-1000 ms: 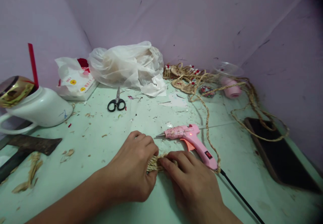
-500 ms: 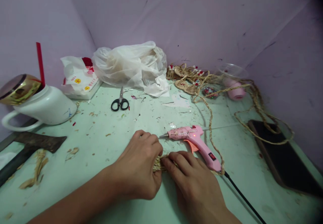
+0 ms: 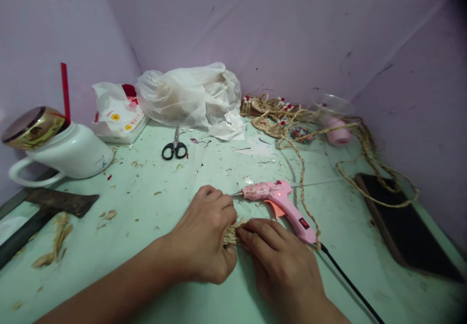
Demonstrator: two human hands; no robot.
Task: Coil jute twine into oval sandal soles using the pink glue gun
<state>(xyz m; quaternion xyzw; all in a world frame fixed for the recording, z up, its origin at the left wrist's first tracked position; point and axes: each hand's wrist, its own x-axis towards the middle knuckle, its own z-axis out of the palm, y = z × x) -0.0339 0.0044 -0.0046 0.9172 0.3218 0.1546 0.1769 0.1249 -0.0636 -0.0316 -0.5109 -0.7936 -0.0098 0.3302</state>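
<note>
Between my two hands is a small piece of braided straw cord (image 3: 232, 235), mostly covered by fingers. My left hand (image 3: 206, 236) is closed on its left side, thumb below and curled fingers above. My right hand (image 3: 284, 261) pinches the right side with thumb and fingertips. A pink hot glue gun (image 3: 279, 200) lies just beyond the right hand, its nozzle pointing left close to my left knuckles and a small light glowing on its body. A length of braided straw rope (image 3: 302, 173) runs from the back of the table down past the gun's handle.
Black-handled scissors (image 3: 175, 149) lie mid-table. At left are a white mug (image 3: 83, 151) and a hammer-like tool (image 3: 62, 201). A plastic bag (image 3: 189, 95), beaded straw pieces (image 3: 268, 124) and a pink cup (image 3: 338, 132) stand at the back. A phone (image 3: 404, 226) lies right.
The view has shifted slightly, so things at left sit a little further right and those at right a little further left. Both hands keep hold of the braided cord, with barely any movement.
</note>
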